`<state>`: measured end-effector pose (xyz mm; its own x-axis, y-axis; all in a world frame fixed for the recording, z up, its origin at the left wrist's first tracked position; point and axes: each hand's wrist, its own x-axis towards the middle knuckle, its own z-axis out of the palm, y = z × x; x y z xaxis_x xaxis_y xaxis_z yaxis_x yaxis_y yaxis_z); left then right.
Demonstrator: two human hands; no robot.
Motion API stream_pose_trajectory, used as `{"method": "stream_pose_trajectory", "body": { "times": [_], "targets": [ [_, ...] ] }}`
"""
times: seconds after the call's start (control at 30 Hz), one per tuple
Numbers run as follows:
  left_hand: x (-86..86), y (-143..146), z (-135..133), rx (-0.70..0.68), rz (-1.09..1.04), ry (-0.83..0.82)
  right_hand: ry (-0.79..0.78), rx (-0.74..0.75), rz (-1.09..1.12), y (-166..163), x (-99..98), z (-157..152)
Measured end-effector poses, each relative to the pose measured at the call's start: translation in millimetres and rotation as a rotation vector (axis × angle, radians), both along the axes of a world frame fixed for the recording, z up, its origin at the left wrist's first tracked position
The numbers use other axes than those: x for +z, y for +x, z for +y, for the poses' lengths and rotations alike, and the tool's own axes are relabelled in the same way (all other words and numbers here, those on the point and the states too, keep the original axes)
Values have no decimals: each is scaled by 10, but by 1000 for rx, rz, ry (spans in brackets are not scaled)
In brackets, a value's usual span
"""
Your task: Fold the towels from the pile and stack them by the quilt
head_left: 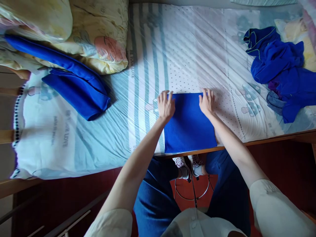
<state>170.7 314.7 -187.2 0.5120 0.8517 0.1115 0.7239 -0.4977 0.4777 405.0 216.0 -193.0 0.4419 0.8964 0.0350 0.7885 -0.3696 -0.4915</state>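
A blue cloth lies before me at the bed's near edge, laid out as a flat, almost square piece. At its far left corner rests my left hand, fingers apart and slightly bent, touching the fabric. My right hand is at the far right corner, its fingers spread and its thumb side against the cloth's edge. Neither hand lifts the cloth; it stays flat on the patterned sheet. What lies under the fingertips is partly hidden.
Left on the bed are a long folded blue cloth and a yellow printed quilt. A crumpled heap of blue clothes lies at the right. The wooden bed edge runs just before my knees.
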Motion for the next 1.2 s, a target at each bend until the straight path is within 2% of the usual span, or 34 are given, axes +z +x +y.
{"method": "stream_pose_trajectory", "body": {
  "times": [0.1,0.17,0.23,0.33,0.4,0.47,0.53,0.6,0.73,0.8,0.87,0.97,1.03,1.1,1.2],
  "targets": [
    [-114,45,-382,-212,-23,-14,-45,276,-60,-387,5,-227],
    [-216,13,-447,-223,-26,-40,-82,371,-71,-440,-13,-348],
    [-311,-44,-359,-175,-37,-55,-111,370,-84,-320,-46,-399],
    [-399,-103,-95,-97,-70,-68,-140,293,-110,5,-113,-332],
    [-399,-92,36,-48,-90,-77,-155,260,-123,163,-146,-232],
    [-356,-42,44,-12,-101,-77,-159,245,-140,185,-145,-149],
    [-293,26,-95,-14,-104,-66,-138,235,-157,51,-109,-136],
    [-239,71,-348,-70,-94,-57,-108,254,-162,-186,-50,-222],
    [-217,-54,-836,-207,-53,-87,-138,396,-125,-531,51,-604],
    [-227,-209,-921,-180,-44,-106,-172,410,-109,-502,77,-770],
    [-226,-340,-921,-107,-44,-118,-187,364,-102,-413,94,-853],
    [-183,-375,-978,-30,-36,-127,-184,267,-96,-451,127,-874],
    [-142,-314,-1151,-52,-25,-136,-179,251,-83,-658,154,-918],
    [-110,-276,-1409,-109,-19,-155,-180,302,-55,-911,174,-1043],
    [-91,-395,-1774,-106,-9,-181,-193,341,-29,-1086,186,-1347]
  ]
}}
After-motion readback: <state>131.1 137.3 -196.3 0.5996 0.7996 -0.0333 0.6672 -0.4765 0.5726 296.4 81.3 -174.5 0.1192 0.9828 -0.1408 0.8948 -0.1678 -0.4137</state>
